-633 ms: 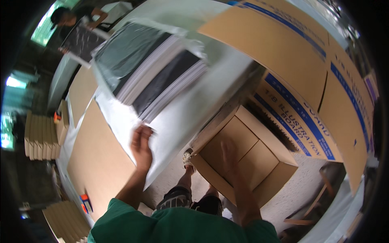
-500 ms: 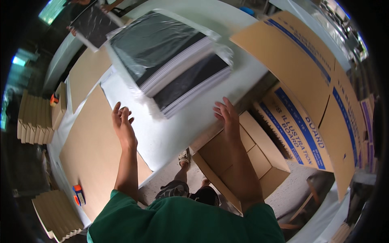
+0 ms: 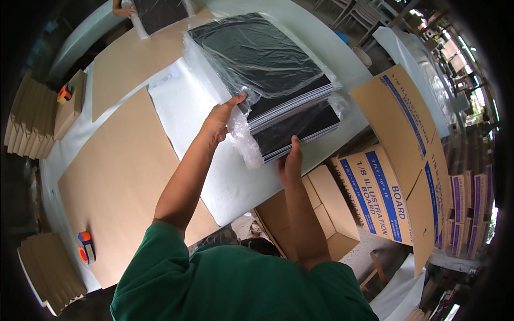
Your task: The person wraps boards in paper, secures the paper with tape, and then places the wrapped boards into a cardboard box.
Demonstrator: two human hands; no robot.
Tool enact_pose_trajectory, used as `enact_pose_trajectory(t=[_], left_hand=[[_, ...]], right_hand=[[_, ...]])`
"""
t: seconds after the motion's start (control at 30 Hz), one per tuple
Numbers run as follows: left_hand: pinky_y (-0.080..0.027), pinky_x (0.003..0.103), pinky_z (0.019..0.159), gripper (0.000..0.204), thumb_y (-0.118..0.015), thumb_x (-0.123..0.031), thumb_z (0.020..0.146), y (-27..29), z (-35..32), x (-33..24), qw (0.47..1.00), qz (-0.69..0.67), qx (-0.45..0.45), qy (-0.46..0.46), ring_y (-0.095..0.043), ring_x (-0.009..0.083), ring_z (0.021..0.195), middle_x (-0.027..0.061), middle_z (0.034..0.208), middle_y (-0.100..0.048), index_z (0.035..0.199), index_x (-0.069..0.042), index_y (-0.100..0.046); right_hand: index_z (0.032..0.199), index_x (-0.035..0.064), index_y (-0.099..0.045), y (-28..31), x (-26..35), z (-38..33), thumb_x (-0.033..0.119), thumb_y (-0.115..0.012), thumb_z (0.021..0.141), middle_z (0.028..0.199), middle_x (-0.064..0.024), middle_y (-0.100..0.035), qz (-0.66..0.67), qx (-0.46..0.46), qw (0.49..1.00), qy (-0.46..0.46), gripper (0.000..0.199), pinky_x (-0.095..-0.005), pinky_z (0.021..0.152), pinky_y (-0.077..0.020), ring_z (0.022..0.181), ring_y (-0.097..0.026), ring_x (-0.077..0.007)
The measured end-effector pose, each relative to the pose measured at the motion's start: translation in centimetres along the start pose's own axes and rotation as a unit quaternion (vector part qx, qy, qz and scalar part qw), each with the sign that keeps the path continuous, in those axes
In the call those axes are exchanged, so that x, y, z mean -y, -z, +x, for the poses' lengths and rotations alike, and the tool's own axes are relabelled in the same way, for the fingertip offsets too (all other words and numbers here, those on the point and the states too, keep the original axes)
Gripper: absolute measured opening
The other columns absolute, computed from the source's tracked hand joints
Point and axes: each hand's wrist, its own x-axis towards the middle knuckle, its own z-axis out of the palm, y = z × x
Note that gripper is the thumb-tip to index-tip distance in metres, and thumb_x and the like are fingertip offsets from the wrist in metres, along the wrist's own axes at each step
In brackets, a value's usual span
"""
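Note:
A thick stack of black boards (image 3: 270, 75), partly wrapped in clear plastic film (image 3: 243, 142), lies on a white sheet (image 3: 214, 176) over the table. My left hand (image 3: 220, 117) grips the stack's near left corner, fingers curled over the top boards. At the near right corner my right hand (image 3: 290, 160) presses against the stack's edge from below. The loose plastic hangs between my two hands.
Large brown cardboard sheets (image 3: 120, 182) cover the table's left side. An open cardboard box (image 3: 321, 214) and flattened printed cartons (image 3: 396, 160) stand to the right. Orange tape dispensers (image 3: 85, 252) lie at the left. Another person's hand (image 3: 124, 9) works at the far edge.
Both hands have moved forward from the bare white sheet onto the stack's near corners and taken hold of it. The view has swung toward the stack.

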Motion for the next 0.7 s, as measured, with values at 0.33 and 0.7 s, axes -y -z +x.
enact_pose_trajectory(t=[0.33, 0.7], left_hand=[[-0.047, 0.035, 0.080, 0.043, -0.070, -0.027, 0.072, -0.7, 1.0, -0.7, 0.993, -0.108, 0.038, -0.008, -0.056, 0.0241, 0.090, 0.0106, 0.100, -0.059, 0.105, -0.003, -0.057], [-0.047, 0.043, 0.084, 0.047, -0.068, -0.031, 0.074, -0.9, -0.4, 0.5, 0.990, -0.102, 0.088, 0.030, -0.056, 0.0267, 0.096, 0.0115, 0.108, -0.057, 0.111, -0.006, -0.052]], right_hand=[[0.139, 0.0182, -0.001, 1.4, 0.2, 1.3, 0.032, -0.065, 0.077, 0.132, -0.0111, -0.031, -0.146, -0.073, 0.980, 0.115, 0.090, -0.0431, 0.083, -0.0386, 0.113, -0.039, -0.0258], [0.140, 0.0125, 0.001, 1.8, -1.1, 2.3, 0.034, -0.070, 0.074, 0.138, -0.0121, -0.026, -0.248, -0.184, 0.936, 0.168, 0.100, -0.0465, 0.093, -0.0310, 0.122, -0.031, -0.0291]])
